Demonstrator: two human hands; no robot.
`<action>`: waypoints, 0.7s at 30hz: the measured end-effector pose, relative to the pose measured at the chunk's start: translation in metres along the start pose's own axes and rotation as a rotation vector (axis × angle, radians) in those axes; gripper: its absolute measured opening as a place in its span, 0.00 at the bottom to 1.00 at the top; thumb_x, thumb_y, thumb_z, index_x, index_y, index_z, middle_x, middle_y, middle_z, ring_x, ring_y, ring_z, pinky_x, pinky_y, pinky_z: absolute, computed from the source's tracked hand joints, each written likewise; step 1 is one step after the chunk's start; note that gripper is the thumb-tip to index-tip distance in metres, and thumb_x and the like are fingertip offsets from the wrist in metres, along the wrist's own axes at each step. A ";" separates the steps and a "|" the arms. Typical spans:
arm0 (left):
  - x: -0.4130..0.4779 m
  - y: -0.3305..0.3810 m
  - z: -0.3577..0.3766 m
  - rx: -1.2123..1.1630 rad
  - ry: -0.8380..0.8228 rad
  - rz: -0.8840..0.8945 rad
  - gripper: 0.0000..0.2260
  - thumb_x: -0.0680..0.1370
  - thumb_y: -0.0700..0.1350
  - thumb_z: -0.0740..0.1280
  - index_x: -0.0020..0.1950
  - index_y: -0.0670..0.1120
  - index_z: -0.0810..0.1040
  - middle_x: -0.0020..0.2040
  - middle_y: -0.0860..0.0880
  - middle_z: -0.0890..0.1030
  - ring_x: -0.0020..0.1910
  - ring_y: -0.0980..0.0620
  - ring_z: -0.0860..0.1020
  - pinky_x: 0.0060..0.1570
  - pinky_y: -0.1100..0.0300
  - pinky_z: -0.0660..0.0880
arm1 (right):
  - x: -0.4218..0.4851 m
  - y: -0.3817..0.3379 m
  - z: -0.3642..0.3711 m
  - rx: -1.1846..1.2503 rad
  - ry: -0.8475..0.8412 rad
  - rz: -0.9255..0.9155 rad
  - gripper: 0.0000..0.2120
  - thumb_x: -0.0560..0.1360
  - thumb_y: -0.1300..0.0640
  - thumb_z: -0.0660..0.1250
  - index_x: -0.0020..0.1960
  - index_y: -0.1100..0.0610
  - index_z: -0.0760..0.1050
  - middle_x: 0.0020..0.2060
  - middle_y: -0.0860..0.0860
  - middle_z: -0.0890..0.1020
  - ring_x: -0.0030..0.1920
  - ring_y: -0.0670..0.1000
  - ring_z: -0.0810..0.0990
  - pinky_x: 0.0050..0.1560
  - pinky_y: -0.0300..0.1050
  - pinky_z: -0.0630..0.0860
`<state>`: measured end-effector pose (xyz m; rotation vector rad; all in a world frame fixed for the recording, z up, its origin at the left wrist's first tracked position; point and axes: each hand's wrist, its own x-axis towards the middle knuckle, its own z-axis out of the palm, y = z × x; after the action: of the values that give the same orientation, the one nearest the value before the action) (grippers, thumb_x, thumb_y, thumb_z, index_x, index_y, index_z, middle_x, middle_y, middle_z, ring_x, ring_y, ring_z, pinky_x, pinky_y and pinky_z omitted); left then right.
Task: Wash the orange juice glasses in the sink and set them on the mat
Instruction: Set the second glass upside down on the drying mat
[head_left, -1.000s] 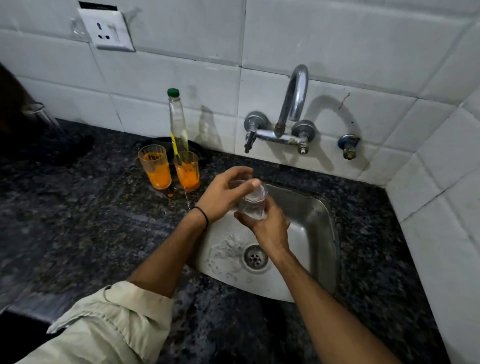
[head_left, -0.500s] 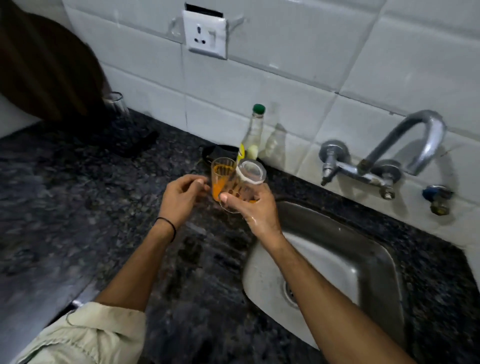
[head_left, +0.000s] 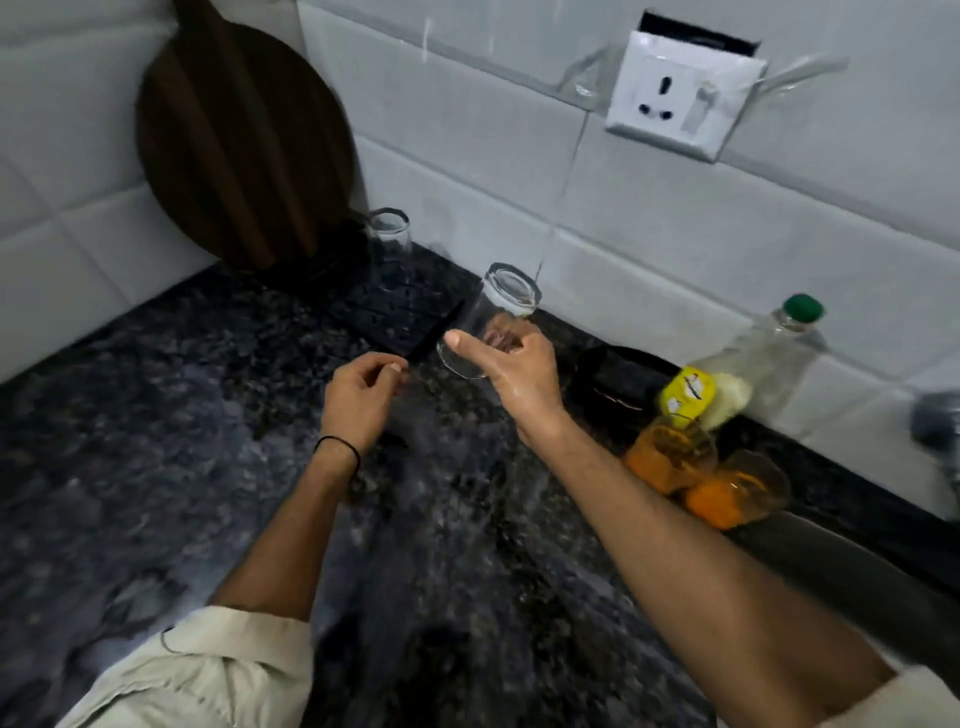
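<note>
A dark granite counter (head_left: 156, 441) fills most of the view, backed by a white tiled wall (head_left: 675, 234). A round wooden cutting board (head_left: 239, 140) leans in the corner. Just in front of it lies the black drying mat (head_left: 410, 317), with one upturned glass (head_left: 388, 249) standing at its far end. Off to the right, a dish-soap bottle (head_left: 753, 358) stands near two juice glasses (head_left: 670, 460) that hold orange juice and are not yet washed.

The right hand (head_left: 519, 379), visibly wet, grips a clear glass (head_left: 498, 306) around its lower wall, thumb across the near side and fingers behind. The glass is tilted, thick base up toward the wall and mouth down to the left. It hangs over the mat's near right edge and does not seem to touch it yet. The left hand (head_left: 358, 400) hovers beside the mat's near corner with its fingers loosely curled, holding nothing that I can make out.

The glass looks light, rigid and breakable, and wet glass in a wet hand is likely slippery. A wrap around the middle of the wall should be safer than a pinch at the thin rim. It probably needs to be brought fully mouth-down and lowered gently onto the mat, well apart from the glass already there.
</note>
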<state>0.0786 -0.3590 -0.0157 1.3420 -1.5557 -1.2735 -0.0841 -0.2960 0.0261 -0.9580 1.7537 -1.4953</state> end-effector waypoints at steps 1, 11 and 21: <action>0.010 -0.003 -0.005 0.020 0.005 0.004 0.08 0.81 0.42 0.63 0.51 0.46 0.82 0.45 0.49 0.85 0.48 0.51 0.83 0.50 0.53 0.79 | 0.009 0.001 0.009 0.000 -0.005 0.001 0.17 0.67 0.53 0.82 0.30 0.46 0.74 0.26 0.40 0.77 0.30 0.41 0.77 0.38 0.41 0.73; 0.107 -0.051 -0.057 0.771 -0.042 0.044 0.21 0.81 0.53 0.61 0.73 0.49 0.69 0.77 0.48 0.64 0.76 0.44 0.62 0.71 0.41 0.62 | 0.110 0.011 0.125 -0.172 0.038 -0.024 0.19 0.61 0.48 0.84 0.34 0.48 0.72 0.29 0.41 0.76 0.28 0.37 0.73 0.32 0.38 0.71; 0.115 -0.075 -0.059 0.930 -0.217 -0.085 0.31 0.82 0.62 0.51 0.81 0.54 0.44 0.81 0.56 0.41 0.80 0.51 0.41 0.76 0.43 0.41 | 0.137 0.043 0.185 -0.406 0.145 -0.048 0.23 0.61 0.42 0.83 0.48 0.52 0.78 0.37 0.45 0.81 0.40 0.49 0.80 0.47 0.49 0.76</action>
<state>0.1306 -0.4821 -0.0815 1.8616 -2.4207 -0.7442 -0.0078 -0.5059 -0.0459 -1.1175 2.2075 -1.2875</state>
